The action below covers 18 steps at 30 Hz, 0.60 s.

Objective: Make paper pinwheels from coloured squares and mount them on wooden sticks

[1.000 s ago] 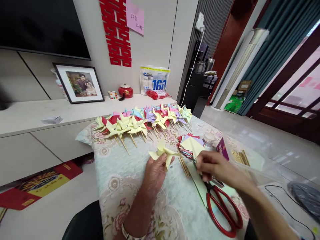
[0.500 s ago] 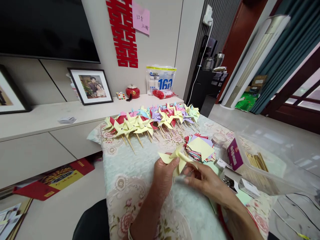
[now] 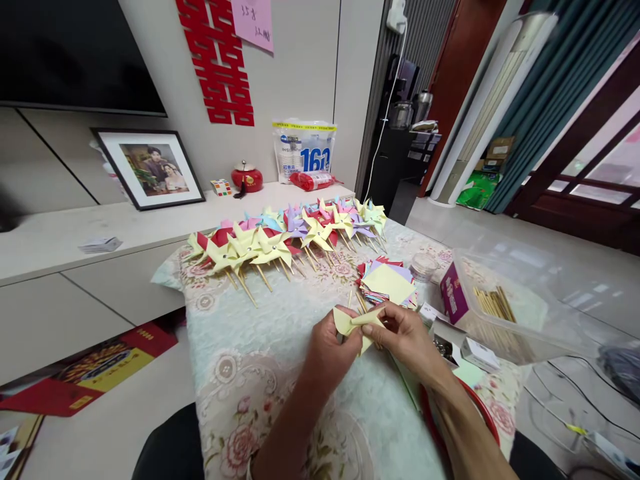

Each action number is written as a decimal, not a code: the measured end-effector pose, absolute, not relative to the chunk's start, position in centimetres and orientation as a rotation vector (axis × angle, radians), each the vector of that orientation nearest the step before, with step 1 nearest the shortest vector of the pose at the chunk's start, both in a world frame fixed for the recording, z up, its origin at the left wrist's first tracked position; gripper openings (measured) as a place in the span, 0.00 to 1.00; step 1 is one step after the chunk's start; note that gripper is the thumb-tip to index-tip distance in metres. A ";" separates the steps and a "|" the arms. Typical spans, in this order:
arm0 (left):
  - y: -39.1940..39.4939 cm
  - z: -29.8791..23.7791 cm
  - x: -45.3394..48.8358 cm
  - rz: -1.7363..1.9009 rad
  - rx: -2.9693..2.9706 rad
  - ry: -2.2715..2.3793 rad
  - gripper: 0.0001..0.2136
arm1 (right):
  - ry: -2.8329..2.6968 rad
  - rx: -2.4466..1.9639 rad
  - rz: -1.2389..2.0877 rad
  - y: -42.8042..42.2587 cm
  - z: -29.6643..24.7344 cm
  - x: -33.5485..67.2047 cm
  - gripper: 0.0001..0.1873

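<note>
A pale yellow paper pinwheel (image 3: 353, 322) is pinched between my two hands over the table. My left hand (image 3: 334, 345) grips its left side, fingers closed on the paper. On the other side, my right hand (image 3: 404, 333) presses the paper between thumb and fingers. The folds are partly covered by my fingertips. Just beyond my hands lie a stack of coloured paper squares (image 3: 387, 283), a yellow one on top, and a few wooden sticks (image 3: 361, 301). Farther back, several finished pinwheels on sticks (image 3: 273, 248) lie in a row.
At the right, a clear plastic box (image 3: 493, 333) holds wooden sticks. Small white boxes (image 3: 479, 353), one with metal pieces (image 3: 444, 348), and a red-rimmed round thing (image 3: 493, 420) sit near my right arm. A white cabinet (image 3: 165, 223) borders the table's far side.
My right hand has come up onto the pinwheel, and both hands now squeeze it closer together. Its blades look more bunched. The view has shifted slightly to the right.
</note>
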<state>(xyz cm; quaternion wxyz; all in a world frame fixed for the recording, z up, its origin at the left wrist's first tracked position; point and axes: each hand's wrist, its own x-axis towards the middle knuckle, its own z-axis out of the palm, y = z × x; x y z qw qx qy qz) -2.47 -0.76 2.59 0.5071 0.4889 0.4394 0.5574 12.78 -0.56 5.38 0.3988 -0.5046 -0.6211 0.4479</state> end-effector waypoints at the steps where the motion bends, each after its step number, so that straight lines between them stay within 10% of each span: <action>1: -0.8 2.6 -2.5 1.351 1.203 1.064 0.06 | -1.594 -1.268 1.136 -0.6 5.4 12.9 0.15; 18: -0.6 3.7 -3.9 1.545 0.714 0.713 0.19 | -1.365 -1.006 1.409 -1.0 5.8 14.4 0.14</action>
